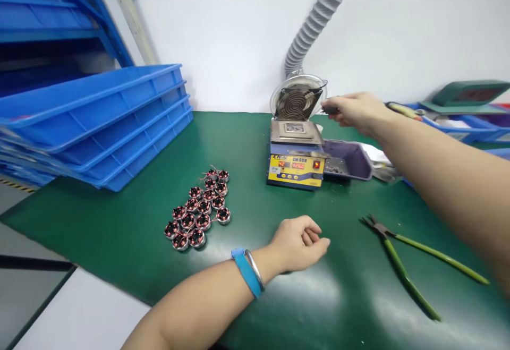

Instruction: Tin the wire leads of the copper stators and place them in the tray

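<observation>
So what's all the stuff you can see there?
Wall: one, white, back
Trays: a stack, blue, left
Table: one, green, under most things
Coils: about sixteen, copper and black, left of machine
Machine: one, yellow and blue, back middle
Fan: one, dark, behind machine
Hose: one, grey, above fan
Bin: one, purple, right of machine
Pliers: one pair, green, front right
Tool: one, yellow, back right
Small bins: several, blue and purple, far right
Box: one, dark green, above small bins
Wristbands: two, blue and silver, left arm
Left hand: one, front middle
Right hand: one, near fan, holding something dark
</observation>
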`<state>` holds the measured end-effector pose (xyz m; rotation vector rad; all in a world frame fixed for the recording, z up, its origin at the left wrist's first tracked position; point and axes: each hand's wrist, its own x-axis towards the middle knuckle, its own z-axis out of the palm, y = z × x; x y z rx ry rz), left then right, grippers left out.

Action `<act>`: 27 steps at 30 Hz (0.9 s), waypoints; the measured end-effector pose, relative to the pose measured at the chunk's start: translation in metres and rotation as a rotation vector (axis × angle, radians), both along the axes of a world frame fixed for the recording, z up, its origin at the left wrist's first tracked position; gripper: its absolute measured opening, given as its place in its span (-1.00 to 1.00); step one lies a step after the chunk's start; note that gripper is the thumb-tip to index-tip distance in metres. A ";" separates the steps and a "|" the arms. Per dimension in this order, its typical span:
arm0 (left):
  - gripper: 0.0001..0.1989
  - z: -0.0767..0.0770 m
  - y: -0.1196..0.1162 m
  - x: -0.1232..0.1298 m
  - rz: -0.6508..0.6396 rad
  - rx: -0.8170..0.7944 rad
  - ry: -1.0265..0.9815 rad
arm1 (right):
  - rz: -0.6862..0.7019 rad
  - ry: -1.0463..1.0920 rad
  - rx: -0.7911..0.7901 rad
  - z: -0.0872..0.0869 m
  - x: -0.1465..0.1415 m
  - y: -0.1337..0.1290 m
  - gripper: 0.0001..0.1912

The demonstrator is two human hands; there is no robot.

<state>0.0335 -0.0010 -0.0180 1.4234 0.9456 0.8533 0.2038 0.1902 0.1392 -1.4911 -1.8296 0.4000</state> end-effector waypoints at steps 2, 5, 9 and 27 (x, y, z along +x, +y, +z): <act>-0.83 0.001 0.001 -0.001 -0.009 0.009 0.018 | -0.096 0.014 -0.055 0.000 -0.008 0.019 -0.46; -0.83 0.002 0.001 -0.001 -0.011 0.011 0.027 | -0.181 0.024 -0.131 -0.002 -0.019 0.033 -0.45; -0.83 0.002 0.001 -0.002 -0.016 0.005 0.033 | -0.229 0.019 -0.175 -0.006 -0.028 0.038 -0.45; -0.83 0.000 0.002 -0.003 -0.022 0.024 0.068 | -0.459 -0.040 -0.301 -0.021 -0.027 0.056 -0.67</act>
